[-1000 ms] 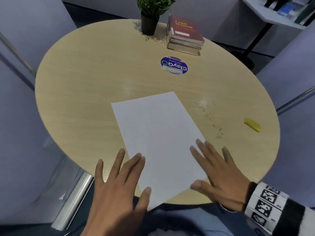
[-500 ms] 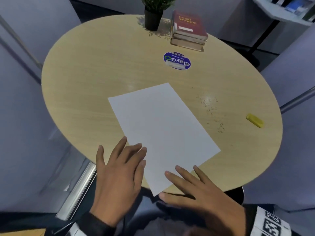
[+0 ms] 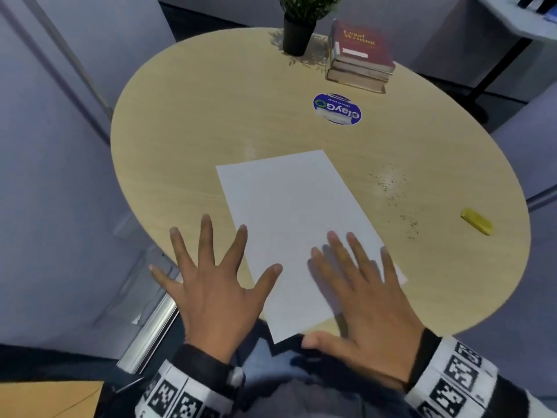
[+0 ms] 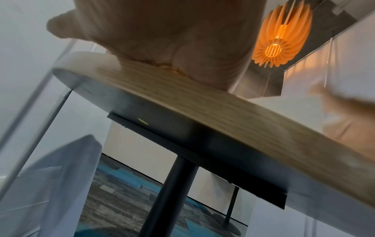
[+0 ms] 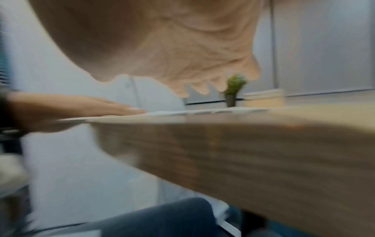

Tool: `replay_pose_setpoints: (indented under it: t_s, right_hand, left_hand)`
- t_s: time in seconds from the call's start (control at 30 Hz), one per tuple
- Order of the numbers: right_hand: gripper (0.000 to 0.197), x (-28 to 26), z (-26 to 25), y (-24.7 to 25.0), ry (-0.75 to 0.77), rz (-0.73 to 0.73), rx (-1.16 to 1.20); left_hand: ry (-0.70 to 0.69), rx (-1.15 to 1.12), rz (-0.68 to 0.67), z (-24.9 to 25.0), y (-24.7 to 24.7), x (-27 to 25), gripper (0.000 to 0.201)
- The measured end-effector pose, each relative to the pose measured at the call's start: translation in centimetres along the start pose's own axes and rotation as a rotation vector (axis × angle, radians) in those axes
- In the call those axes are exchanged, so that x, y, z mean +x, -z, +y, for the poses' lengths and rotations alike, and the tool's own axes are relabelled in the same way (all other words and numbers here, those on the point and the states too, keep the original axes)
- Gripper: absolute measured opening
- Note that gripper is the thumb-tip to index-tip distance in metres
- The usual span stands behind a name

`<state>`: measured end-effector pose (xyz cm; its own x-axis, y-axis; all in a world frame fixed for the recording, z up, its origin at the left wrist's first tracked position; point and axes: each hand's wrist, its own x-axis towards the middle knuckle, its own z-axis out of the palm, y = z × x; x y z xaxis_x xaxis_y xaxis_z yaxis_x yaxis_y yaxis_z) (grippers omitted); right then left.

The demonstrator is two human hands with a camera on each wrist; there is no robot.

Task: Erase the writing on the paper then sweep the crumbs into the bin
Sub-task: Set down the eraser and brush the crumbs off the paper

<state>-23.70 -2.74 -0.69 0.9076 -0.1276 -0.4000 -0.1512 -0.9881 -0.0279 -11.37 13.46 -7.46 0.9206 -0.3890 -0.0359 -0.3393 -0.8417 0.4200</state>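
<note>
A blank white sheet of paper (image 3: 292,212) lies on the round wooden table (image 3: 211,122), its near corner hanging past the table's front edge. My left hand (image 3: 211,282) is spread flat at the sheet's left edge, thumb and forefinger on the paper. My right hand (image 3: 358,291) lies flat, fingers straight, on the sheet's near right part. Dark eraser crumbs (image 3: 391,188) are scattered on the table right of the paper. A yellow eraser (image 3: 477,225) lies near the right rim. No bin shows in any view.
At the back of the table stand a potted plant (image 3: 298,28) and a stack of books (image 3: 360,55), with a round blue sticker (image 3: 337,108) in front of them. A brown envelope (image 3: 51,399) shows at bottom left. Grey partitions flank the table.
The sheet has been slid toward the table's near edge and its corner now overhangs. Both hands have spread flat again, the right one further up on the paper.
</note>
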Motion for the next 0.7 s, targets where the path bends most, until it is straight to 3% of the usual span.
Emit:
replay_pose_setpoints:
  t_s: [0.07, 0.13, 0.23, 0.27, 0.3, 0.4, 0.43, 0.47, 0.53, 0.6, 0.63, 0.7]
  right_hand:
    - [0.094, 0.3, -2.0, -1.6, 0.218, -0.124, -0.036]
    - [0.091, 0.3, -1.5, -2.5, 0.234, -0.117, -0.054]
    - [0.1, -0.1, 2.0, -1.2, -0.156, 0.049, 0.061]
    - [0.105, -0.2, 2.1, -0.4, -0.217, 0.081, 0.024]
    - [0.107, -0.1, 1.3, 0.2, -0.183, 0.077, -0.001]
    - [0.101, 0.5, -2.3, -1.4, 0.215, -0.061, -0.046]
    - [0.098, 0.6, -2.4, -2.0, 0.249, -0.056, -0.055]
    - [0.097, 0.6, -1.6, -2.0, 0.192, -0.083, -0.015]
    - [0.094, 0.5, 1.9, -1.9, -0.095, 0.011, 0.111]
    - [0.095, 0.3, 5.0, -0.8, -0.318, 0.056, 0.082]
    - [0.097, 0.5, 5.6, 0.2, -0.35, 0.052, 0.046]
    - [0.096, 1.4, 4.6, 2.3, -0.202, 0.036, 0.01]
  left_hand:
    - [0.005, 0.018, -0.006, -0.1, -0.1, 0.0, 0.083]
    - [0.007, 0.028, -0.018, -0.2, -0.1, -0.1, 0.084]
    - [-0.011, 0.019, -0.023, -0.2, -0.2, -0.1, 0.08]
    - [-0.024, 0.016, -0.02, -0.3, -0.3, -0.1, 0.076]
    - [-0.036, 0.014, -0.014, -0.3, -0.3, -0.1, 0.072]
    - [-0.041, 0.012, 0.01, -0.5, -0.6, -0.1, 0.061]
    - [-0.042, 0.009, 0.016, -0.5, -0.6, -0.1, 0.06]
    - [-0.046, 0.009, 0.021, -0.6, -0.6, -0.1, 0.06]
    - [-0.053, 0.016, 0.026, -0.6, -0.7, -0.1, 0.061]
    - [-0.059, 0.023, 0.028, -0.7, -0.8, -0.1, 0.061]
    - [-0.061, 0.021, 0.032, -0.7, -0.8, -0.2, 0.062]
    - [-0.047, -0.004, 0.052, -0.6, -0.8, -0.2, 0.066]
